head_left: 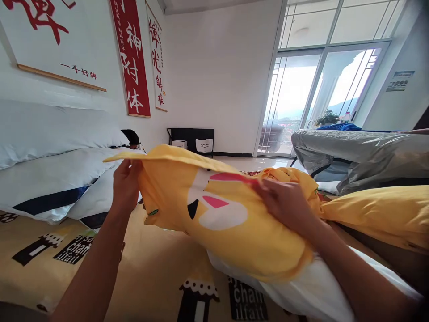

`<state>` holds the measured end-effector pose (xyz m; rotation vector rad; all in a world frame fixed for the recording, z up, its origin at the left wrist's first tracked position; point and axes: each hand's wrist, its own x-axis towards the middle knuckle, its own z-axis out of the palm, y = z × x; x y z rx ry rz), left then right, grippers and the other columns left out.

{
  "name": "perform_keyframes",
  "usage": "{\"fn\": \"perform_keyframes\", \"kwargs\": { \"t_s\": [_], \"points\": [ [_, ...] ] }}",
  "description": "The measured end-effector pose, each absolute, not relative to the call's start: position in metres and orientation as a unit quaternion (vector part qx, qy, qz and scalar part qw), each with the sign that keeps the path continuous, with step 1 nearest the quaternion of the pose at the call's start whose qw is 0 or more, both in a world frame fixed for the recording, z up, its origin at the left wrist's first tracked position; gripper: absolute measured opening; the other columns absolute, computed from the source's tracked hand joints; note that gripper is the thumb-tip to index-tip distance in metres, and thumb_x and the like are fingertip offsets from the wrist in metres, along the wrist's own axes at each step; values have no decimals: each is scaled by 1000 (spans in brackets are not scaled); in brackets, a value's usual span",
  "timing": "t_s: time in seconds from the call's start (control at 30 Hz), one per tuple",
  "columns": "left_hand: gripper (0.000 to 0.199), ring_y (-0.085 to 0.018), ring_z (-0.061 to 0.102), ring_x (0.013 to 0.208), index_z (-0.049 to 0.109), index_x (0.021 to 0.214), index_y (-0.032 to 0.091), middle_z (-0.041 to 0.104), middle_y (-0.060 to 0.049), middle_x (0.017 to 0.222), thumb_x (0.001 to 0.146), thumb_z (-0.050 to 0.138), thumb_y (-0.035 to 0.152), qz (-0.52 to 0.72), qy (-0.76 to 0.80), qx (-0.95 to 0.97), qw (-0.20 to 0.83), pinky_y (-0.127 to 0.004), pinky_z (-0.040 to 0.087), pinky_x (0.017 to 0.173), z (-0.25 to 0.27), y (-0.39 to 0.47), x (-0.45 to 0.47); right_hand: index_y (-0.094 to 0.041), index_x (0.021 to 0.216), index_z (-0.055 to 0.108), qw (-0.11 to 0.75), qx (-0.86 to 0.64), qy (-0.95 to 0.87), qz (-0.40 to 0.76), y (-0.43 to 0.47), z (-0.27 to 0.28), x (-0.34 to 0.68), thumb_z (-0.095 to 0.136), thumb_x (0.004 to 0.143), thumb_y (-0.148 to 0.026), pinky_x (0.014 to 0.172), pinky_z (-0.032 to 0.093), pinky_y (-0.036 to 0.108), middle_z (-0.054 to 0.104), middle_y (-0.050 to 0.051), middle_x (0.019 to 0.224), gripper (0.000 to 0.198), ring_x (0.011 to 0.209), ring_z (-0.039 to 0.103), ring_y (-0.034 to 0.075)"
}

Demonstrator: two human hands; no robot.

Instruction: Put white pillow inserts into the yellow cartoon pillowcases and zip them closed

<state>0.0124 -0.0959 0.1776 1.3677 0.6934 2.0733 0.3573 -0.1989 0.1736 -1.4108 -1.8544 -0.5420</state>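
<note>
A yellow pillowcase printed with white and pink shapes is stretched between both hands above the bed. My left hand is closed on its far left edge, where a flap of cloth sticks out. Around the middle of its upper edge, my right hand grips the cloth, slightly blurred. The case partly covers a white pillow, which emerges from its lower right end and runs under my right forearm. How far the pillow reaches inside the case is hidden.
White pillows with dark bands are stacked at left on a tan printed bedsheet. More yellow bedding lies at right. Behind it stands a plastic-covered piece of furniture, near a glass sliding door. A black rack stands against the far wall.
</note>
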Motion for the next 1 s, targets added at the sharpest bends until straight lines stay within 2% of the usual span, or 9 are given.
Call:
{"fn": "perform_keyframes", "kwargs": {
  "t_s": [0.07,0.2,0.37,0.43,0.5,0.57,0.7,0.8,1.0],
  "points": [
    [31,-10,56,59,64,86,19,64,0,72,68,75,41,726,296,541,303,-18,41,49,177,-101,16,-21,58,43,316,-560,-742,-187,-184,169,355,38,90,-48,52,22,27,46,-1,48,43,46,33,12],
    [41,-17,63,61,60,105,21,69,-3,73,76,67,50,652,318,596,344,-23,47,51,182,-120,21,-21,58,46,342,-579,-719,-175,-167,171,346,38,90,-49,57,26,26,53,2,54,43,53,42,14],
    [60,-27,65,96,57,116,21,69,-12,104,81,50,68,586,254,700,318,-33,54,74,187,-133,-4,-21,53,35,360,-580,-711,-169,-163,176,345,39,87,-50,55,25,27,44,0,47,44,50,33,13],
    [66,-30,58,113,54,124,24,62,-12,123,73,62,66,515,242,770,290,-35,52,87,188,-135,-16,-21,52,31,386,-587,-688,-185,-163,177,347,40,86,-51,55,25,27,39,-1,45,46,49,29,13],
    [72,-29,51,123,51,128,29,56,-7,133,65,78,51,467,272,810,227,-35,48,96,188,-136,-22,-21,53,29,403,-587,-673,-200,-163,177,349,39,86,-51,55,25,28,36,-2,45,46,49,27,13],
    [67,-27,52,121,53,126,29,58,-5,129,66,79,41,463,326,807,167,-34,47,97,188,-137,-19,-21,53,30,413,-581,-669,-213,-163,176,349,38,87,-50,55,25,28,36,-2,45,46,49,27,13],
    [41,-25,61,103,65,111,21,67,-6,112,76,68,44,515,358,769,125,-32,50,86,185,-134,-1,-21,52,31,404,-561,-689,-219,-163,175,347,39,88,-50,54,25,27,39,-1,45,47,49,31,13],
    [26,-23,62,98,72,95,21,70,-4,100,81,62,41,560,338,750,96,-31,50,84,183,-132,8,-21,52,33,401,-561,-692,-214,-162,173,347,39,88,-51,55,26,27,40,-1,46,47,50,31,13],
    [19,-19,61,90,73,84,23,69,-3,94,84,62,38,618,307,723,38,-28,48,74,181,-135,17,-21,54,44,393,-561,-710,-165,-158,171,347,39,89,-52,57,30,26,52,1,52,47,53,39,13]
  ]
}}
